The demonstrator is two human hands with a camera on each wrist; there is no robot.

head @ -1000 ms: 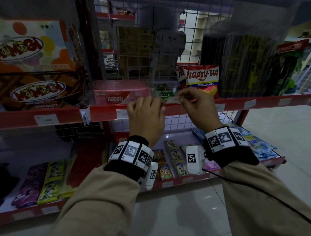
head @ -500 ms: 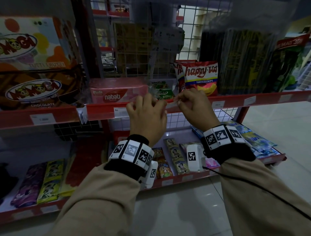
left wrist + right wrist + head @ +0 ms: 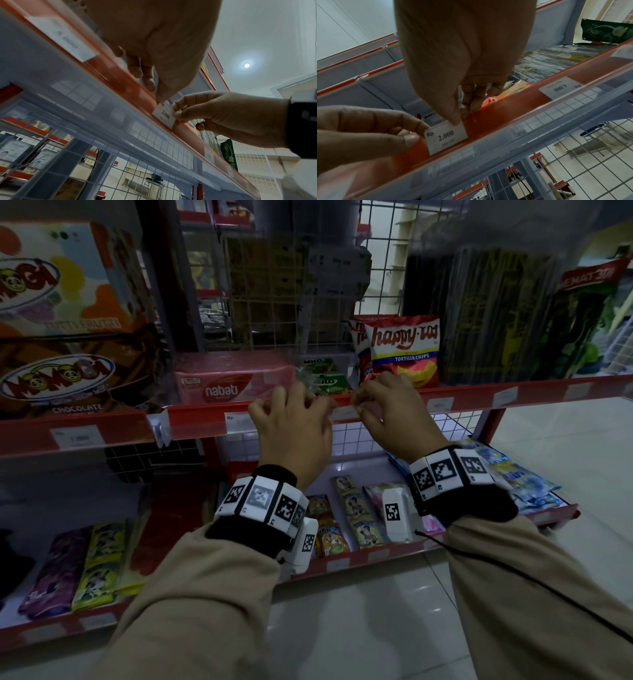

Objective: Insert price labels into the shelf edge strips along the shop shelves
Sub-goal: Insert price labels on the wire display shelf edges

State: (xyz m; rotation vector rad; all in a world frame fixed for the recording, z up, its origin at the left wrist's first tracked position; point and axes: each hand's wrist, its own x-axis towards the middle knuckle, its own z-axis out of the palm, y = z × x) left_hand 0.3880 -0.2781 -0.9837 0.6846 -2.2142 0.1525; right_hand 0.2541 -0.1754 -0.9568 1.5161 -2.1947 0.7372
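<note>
Both your hands pinch the price label: left hand on its left end, right hand its top right corner; it lies lengthwise along the red strip.

Shop: red shelves stocked with snack packs, price labels

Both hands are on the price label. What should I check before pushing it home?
1. Left hand pinches small white paper price label by its left edge: ok.
2. Right hand holds its right corner: ok.
3. Lower edge at red plastic shelf edge strip bottom lip: ok.
4. Top edge tucked in: cannot tell, thumb covers it.
5. Print 2.000 upright: ok.
6. Apart from neighbouring white 4.000 label: ok.
</note>
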